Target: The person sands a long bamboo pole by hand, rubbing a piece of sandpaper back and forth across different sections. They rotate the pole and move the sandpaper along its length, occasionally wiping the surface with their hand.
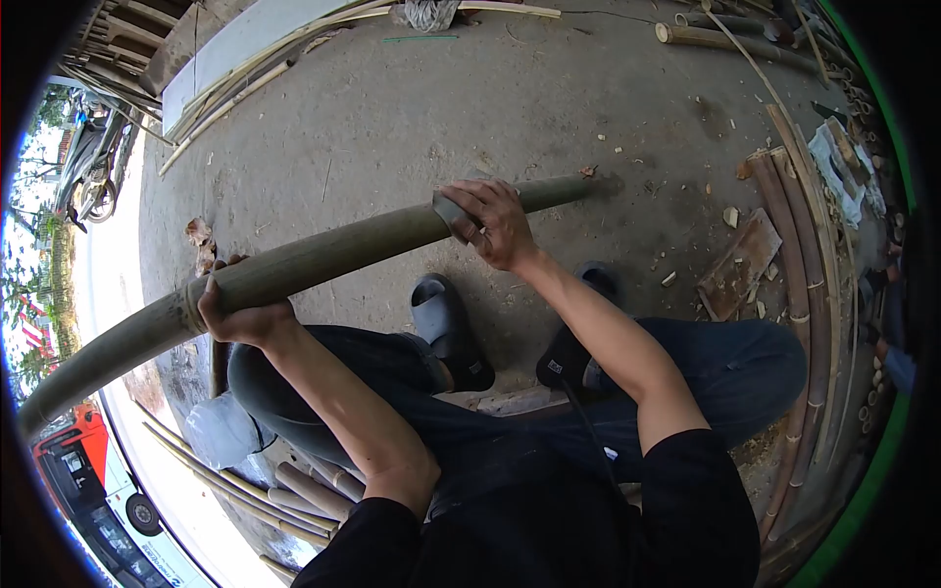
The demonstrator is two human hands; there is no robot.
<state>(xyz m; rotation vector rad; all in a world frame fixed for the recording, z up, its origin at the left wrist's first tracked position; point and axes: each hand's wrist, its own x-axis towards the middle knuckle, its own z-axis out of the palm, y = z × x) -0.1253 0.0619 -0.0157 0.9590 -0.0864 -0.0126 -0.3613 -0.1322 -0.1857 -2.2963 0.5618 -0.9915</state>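
Note:
A long green bamboo pole (348, 247) slants across the view, from the lower left edge up to the floor right of centre. My left hand (251, 316) is closed around it near a node, above my bent left knee. Farther along, my right hand (502, 227) is closed on a short grey-brown curved strip (453, 216) that lies against the pole. What the strip is made of I cannot make out. Past my right hand, the far end of the pole narrows towards the concrete floor (372, 137).
Brown bamboo poles (814, 265) lie along the right, beside a flat wooden piece (740, 263) and scattered chips. Thin strips (235, 93) run along the upper left. A plastic bag (218, 429) and cut bamboo lengths (314, 490) lie at left. Part of another person (894, 323) shows at the right edge.

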